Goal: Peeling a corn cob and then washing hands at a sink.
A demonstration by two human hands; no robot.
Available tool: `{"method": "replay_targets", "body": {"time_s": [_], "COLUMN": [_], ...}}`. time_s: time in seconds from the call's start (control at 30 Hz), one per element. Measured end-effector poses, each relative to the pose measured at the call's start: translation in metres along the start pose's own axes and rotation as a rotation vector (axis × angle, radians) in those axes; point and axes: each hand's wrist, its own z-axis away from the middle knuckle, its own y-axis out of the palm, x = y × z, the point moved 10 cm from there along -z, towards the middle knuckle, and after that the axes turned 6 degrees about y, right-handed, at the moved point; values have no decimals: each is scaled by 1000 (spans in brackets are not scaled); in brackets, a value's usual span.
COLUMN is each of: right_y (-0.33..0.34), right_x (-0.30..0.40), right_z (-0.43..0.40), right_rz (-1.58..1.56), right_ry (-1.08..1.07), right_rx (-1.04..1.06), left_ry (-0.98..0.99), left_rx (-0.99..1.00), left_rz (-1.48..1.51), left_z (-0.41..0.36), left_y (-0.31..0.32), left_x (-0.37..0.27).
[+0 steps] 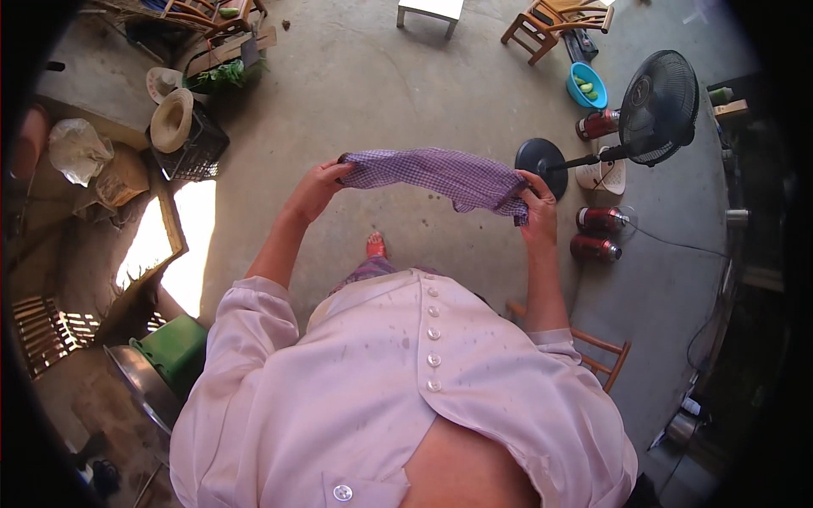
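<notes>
A purple-and-white checked cloth [432,170] is stretched between my two hands, well above the concrete floor. My left hand [319,190] pinches its left end, where a dark edge shows at the fingertips. The right end is gripped by my right hand [538,206], with a bunched corner hanging below the fingers. Between the hands the fabric bows upward slightly, and a small fold droops from its lower edge near the right. Whether the cloth is a garment or a plain piece cannot be told.
To the right stand a black pedestal fan [659,108], red thermos flasks [598,220], a white basket [603,176] and a blue basin [587,86] holding green vegetables. At left, a straw hat [172,120] rests on a black crate [197,143]. A white low table [432,9] is ahead.
</notes>
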Motion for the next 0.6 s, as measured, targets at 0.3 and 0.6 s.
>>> {"method": "replay_targets", "body": {"time_s": [0.3,0.6], "right_y": [29,76], "right_x": [-10,-54], "right_z": [-26,-48], "right_rz": [202,-145], "right_ry": [-21,249], "right_rx": [-90,-28], "left_ry": [237,0], "left_rx": [-190,-218], "left_rz": [-83,67], "left_z": [-6,-4], "left_y": [-43,-74], "left_x": [-51,-39]}}
